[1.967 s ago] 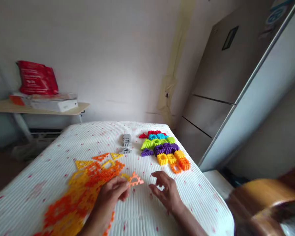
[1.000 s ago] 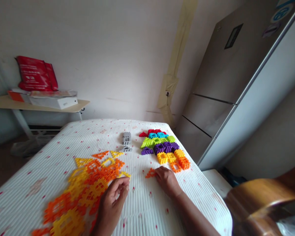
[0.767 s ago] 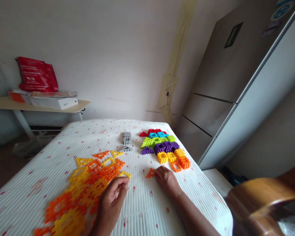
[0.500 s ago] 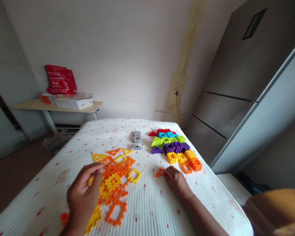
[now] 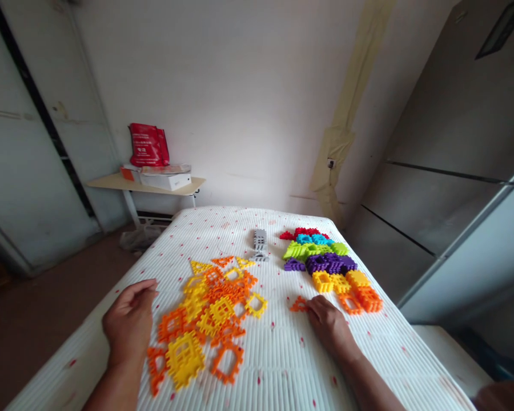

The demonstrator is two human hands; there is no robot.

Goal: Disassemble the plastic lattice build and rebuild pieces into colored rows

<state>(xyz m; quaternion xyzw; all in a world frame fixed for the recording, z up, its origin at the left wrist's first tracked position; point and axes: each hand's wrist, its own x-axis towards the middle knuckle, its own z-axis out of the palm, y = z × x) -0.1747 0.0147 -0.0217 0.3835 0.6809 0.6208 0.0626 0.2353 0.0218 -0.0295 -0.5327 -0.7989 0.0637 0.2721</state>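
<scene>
My left hand (image 5: 129, 322) hovers at the bed's left side, holding nothing, just left of a loose pile of yellow and orange plastic lattice pieces (image 5: 209, 319). My right hand (image 5: 328, 325) rests on the white ribbed bedcover (image 5: 274, 365), with its fingertips against a small orange triangular piece (image 5: 298, 305). Beyond that hand lie rows of interlocking blocks (image 5: 325, 264) in red, blue, lime, purple, yellow and orange. A grey block stack (image 5: 260, 244) stands between those rows and the pile.
The bed's left edge drops to a brown floor (image 5: 55, 268). A steel fridge (image 5: 445, 211) stands to the right. Against the far wall, a small table (image 5: 145, 184) carries a red bag (image 5: 148, 145) and a white box (image 5: 166, 181).
My left hand has swung left across the pile and now sits beside it. The right hand took up the orange triangle early on and has stayed there. The view has turned left.
</scene>
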